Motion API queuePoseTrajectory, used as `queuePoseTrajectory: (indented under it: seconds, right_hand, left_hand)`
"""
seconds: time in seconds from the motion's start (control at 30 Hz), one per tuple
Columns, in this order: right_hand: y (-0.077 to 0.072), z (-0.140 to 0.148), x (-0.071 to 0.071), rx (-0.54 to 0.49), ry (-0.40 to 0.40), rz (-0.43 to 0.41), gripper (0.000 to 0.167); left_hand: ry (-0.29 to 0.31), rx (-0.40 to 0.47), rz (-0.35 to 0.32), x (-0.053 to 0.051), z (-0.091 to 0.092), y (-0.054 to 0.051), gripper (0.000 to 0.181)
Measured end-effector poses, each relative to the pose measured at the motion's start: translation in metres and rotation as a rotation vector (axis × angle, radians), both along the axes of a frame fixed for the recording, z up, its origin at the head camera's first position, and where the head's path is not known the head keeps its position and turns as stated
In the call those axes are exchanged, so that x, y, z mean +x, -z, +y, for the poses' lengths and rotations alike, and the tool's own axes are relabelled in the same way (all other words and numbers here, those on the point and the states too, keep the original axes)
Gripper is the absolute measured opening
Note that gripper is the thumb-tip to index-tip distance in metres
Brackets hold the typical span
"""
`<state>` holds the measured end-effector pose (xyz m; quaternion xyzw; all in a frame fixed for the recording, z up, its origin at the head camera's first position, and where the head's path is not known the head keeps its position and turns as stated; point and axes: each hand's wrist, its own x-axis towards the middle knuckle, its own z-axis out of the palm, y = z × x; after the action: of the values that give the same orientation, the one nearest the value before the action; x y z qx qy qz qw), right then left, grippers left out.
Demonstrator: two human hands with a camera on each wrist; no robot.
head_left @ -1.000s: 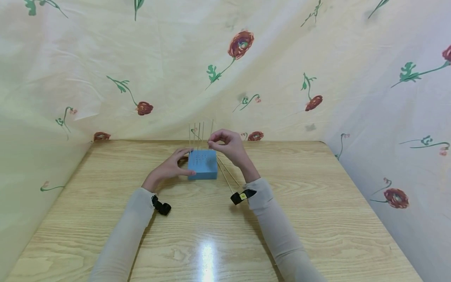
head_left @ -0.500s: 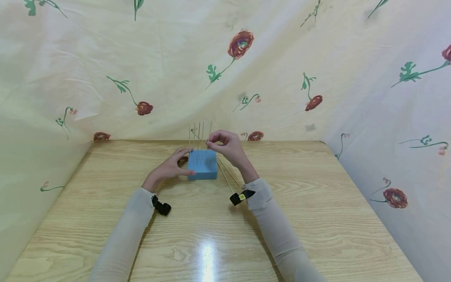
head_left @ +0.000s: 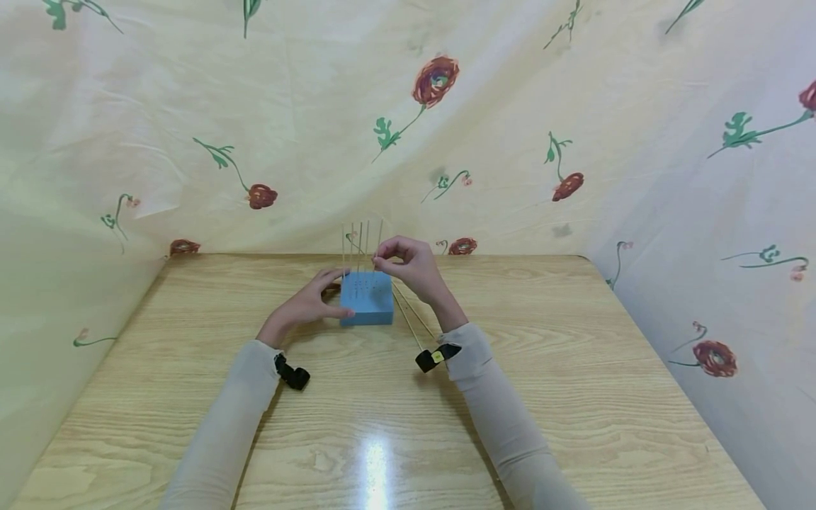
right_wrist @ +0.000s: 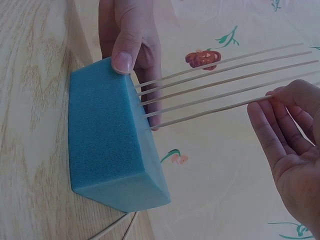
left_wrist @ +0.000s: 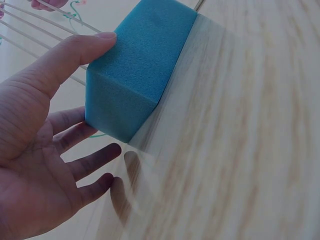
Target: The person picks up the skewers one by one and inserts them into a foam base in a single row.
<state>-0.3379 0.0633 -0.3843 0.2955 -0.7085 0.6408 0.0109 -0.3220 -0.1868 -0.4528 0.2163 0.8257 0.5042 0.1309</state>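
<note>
- Slightly leftward over the blue block (head_left: 367, 301), the right hand (head_left: 414, 265) has shifted since the frame of one second ago, and the held stick (right_wrist: 200, 115) has come with it; the block, the left hand (head_left: 307, 297) and the standing sticks (right_wrist: 227, 83) look unmoved.
- Right grip: narrow, with thumb and fingertips pinching the held stick partway up, above the block's right part.
- Held stick: its lower end meets the block's top and its upper end leans a little to the block's right; whether the tip has gone in, I cannot tell.
- Left grip: spread to the width of the block, holding it at its left end, with the thumb on the near upper edge and fingers round the far side; two fingers reach out beside the block.
- Standing sticks: four thin, pale ones rise in a row from the block's top, left of the held stick, nearly upright.
- Small dark dots mark the block's top.
- Loose sticks (right_wrist: 110, 226): two lie on the tabletop (head_left: 344, 425), running out from the block's right side toward the person.
- Flowered cloth (head_left: 319, 106) hangs behind the block and on both sides of it.
</note>
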Motion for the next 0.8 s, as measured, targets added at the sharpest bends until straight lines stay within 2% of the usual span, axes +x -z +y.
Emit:
queuePoseTrajectory:
  seconds: [0.8]
  right_hand:
    - [0.003, -0.0022, -0.002, 0.013, 0.009, 0.004, 0.009]
  left_hand:
    - [-0.009, 0.01, -0.01, -0.0024, -0.001, 0.0029, 0.094]
